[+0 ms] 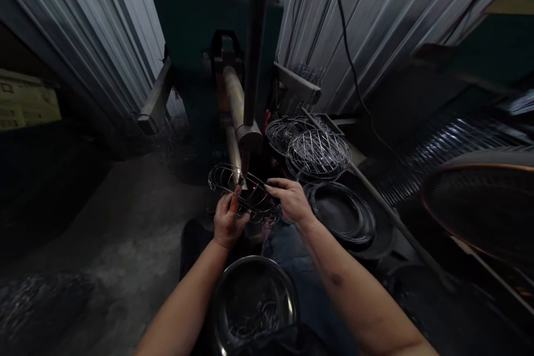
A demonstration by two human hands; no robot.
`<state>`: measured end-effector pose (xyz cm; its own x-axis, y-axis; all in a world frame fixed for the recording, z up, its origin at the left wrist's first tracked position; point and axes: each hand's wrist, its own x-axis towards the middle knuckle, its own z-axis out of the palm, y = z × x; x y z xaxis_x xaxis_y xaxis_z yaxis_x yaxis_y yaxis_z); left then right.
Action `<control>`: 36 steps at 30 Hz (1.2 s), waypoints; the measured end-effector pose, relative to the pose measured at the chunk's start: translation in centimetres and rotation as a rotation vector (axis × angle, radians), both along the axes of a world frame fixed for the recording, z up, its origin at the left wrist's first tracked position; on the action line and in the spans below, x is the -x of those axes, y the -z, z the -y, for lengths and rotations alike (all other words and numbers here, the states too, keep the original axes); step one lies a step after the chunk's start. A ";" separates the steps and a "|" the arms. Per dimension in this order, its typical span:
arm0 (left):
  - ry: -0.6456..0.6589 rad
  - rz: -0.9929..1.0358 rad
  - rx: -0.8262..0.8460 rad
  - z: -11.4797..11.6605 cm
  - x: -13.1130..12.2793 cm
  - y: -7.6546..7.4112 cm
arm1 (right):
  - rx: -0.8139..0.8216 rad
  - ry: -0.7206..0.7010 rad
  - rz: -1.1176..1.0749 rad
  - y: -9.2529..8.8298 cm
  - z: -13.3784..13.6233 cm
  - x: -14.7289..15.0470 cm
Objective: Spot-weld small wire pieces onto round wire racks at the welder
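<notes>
The wire frame (252, 195) hung between the person's 2 hands, just in front of the machine and under the end of its upper arm (236, 95). The left hand (227, 224) had a narrow hold on the near wires, an orange wrap (234, 202) showing on 1 finger; the right hand (291, 198) pinched the rim at the other side with its fingertips.

The left fingertips were up close to the metal tip below that arm, and I thought a nip or a burn possible should the tip move while they were so near. The right pinch looked light, so a small twist of the wrist might have tilted the frame and put its wires out of line. A slip could have dropped it towards the metal bowl (291, 285) at the person's lap.

I couldn't make out whether any wire touched the tip; the gloom and the thin, crossing wires blurred together there. The left palm hid part of the frame, the small pieces in the bowl were indistinct, and the machine's top was cut off.
</notes>
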<state>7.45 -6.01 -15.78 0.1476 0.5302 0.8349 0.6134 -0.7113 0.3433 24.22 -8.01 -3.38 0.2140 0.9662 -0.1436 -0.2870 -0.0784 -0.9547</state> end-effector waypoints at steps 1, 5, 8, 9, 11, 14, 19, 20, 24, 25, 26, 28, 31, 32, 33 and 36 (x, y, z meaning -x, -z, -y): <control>0.000 -0.003 0.010 0.1 -0.1 -0.1 | 0.004 0.000 0.006 -0.2 0.0 0.0; 0.005 -0.005 0.084 0.7 -0.4 -0.6 | 0.001 -0.049 -0.001 -1.0 0.6 -0.3; 0.028 0.055 0.143 1.2 -0.3 -0.8 | -0.018 -0.111 0.020 -0.8 1.2 -1.0; 0.040 0.072 0.167 1.3 -0.2 -0.8 | -0.029 -0.115 0.042 -0.6 1.3 -1.1; 0.048 0.094 0.201 1.3 0.0 -0.8 | -0.066 -0.105 0.084 -0.1 1.1 -1.2; 0.027 0.110 0.177 0.7 0.3 -0.7 | -0.119 -0.093 0.110 0.3 0.0 -0.8; 0.008 0.102 0.198 0.1 0.5 -0.9 | -0.127 -0.052 0.100 -0.2 -1.7 0.2; 0.011 0.102 0.209 0.2 0.4 -1.0 | -0.125 -0.048 0.096 -0.4 -1.8 0.3; 0.024 0.123 0.272 1.1 0.1 -1.8 | -0.084 -0.115 0.056 -0.5 -1.2 -0.7; 0.024 0.140 0.298 1.3 0.1 -1.9 | -0.066 -0.145 0.041 -0.4 -0.8 -1.3; 0.025 0.160 0.325 1.5 0.1 -2.0 | -0.045 -0.173 0.031 -0.3 -0.4 -1.9; 0.039 0.213 0.376 1.7 0.2 -1.8 | -0.007 -0.226 0.043 0.1 0.5 -3.2; 0.069 0.314 0.445 1.8 0.3 -1.2 | -0.002 -0.271 0.135 0.3 1.3 -4.0; 0.076 0.347 0.470 1.8 0.2 -0.9 | -0.018 -0.258 0.164 0.3 1.3 -3.8; 0.080 0.381 0.496 1.7 0.2 -0.7 | -0.036 -0.230 0.187 0.2 1.2 -3.5; 0.061 0.480 0.586 1.6 -0.2 -0.6 | -0.089 -0.160 0.232 -0.1 0.3 -2.4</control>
